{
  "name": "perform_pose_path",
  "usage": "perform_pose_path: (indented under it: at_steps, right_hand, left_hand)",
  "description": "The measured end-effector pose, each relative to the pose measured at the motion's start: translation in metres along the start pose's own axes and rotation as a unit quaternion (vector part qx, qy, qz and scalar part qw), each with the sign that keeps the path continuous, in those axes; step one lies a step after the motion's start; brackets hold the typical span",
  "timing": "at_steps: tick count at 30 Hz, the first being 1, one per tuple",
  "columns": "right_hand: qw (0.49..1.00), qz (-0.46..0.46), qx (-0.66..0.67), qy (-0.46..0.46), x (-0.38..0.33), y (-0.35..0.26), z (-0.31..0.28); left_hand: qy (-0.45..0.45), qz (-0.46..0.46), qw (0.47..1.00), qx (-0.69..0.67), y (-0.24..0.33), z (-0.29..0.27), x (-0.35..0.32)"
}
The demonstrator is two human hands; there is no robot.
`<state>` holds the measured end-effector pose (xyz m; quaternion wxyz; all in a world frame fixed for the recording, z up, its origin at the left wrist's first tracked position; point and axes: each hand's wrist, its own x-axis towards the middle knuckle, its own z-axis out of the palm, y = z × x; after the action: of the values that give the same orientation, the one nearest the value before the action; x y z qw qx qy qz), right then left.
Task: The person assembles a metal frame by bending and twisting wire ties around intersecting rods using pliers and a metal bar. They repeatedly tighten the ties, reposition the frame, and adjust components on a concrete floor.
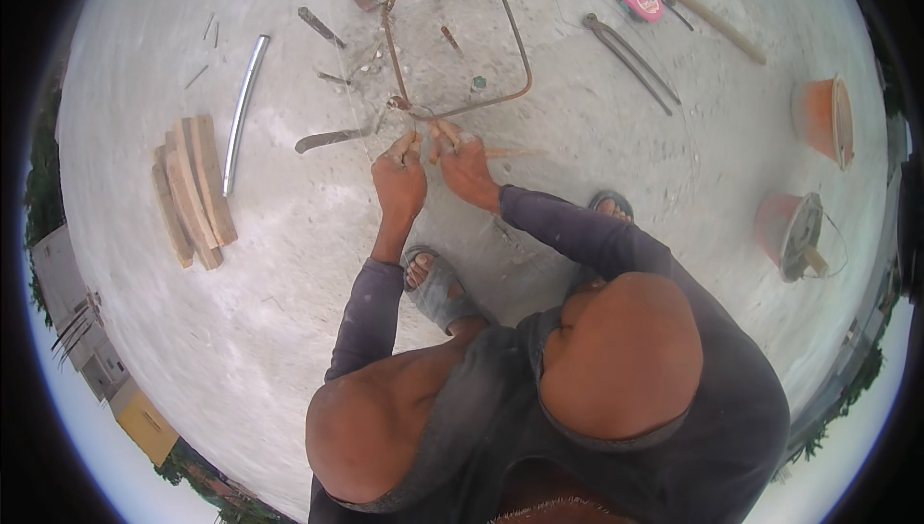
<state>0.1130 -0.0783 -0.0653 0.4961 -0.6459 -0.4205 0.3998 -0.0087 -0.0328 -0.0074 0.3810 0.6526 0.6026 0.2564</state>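
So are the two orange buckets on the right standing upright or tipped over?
Tipped. Both the upper orange bucket and the lower orange bucket lie on their sides on the concrete floor, their rims facing sideways.

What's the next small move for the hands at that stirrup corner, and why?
Probably a small twist to tighten the tie. Both hands, left hand and right hand, meet at the near corner of the rusty square rebar stirrup, apparently pinching thin wire there, though it is too fine to see clearly. The pincers lie untouched on the concrete floor.
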Motion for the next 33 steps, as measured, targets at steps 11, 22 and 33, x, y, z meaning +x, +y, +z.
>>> perform_pose_path:
  at_steps: [11, 22, 33]
  right_hand:
    - [1.000, 0.013, 0.009, -0.022, 0.002, -0.024, 0.001]
    - [0.996, -0.032, 0.059, -0.054, 0.001, -0.020, 0.002]
    - [0.999, 0.014, 0.040, -0.002, 0.011, -0.006, -0.001]
  left_hand:
    - [-0.110, 0.045, 0.991, 0.059, 0.030, -0.017, 0.002]
    - [-0.141, -0.052, 0.989, 0.006, 0.045, -0.009, 0.015]
    - [-0.193, 0.159, 0.921, 0.298, 0.019, -0.027, 0.007]
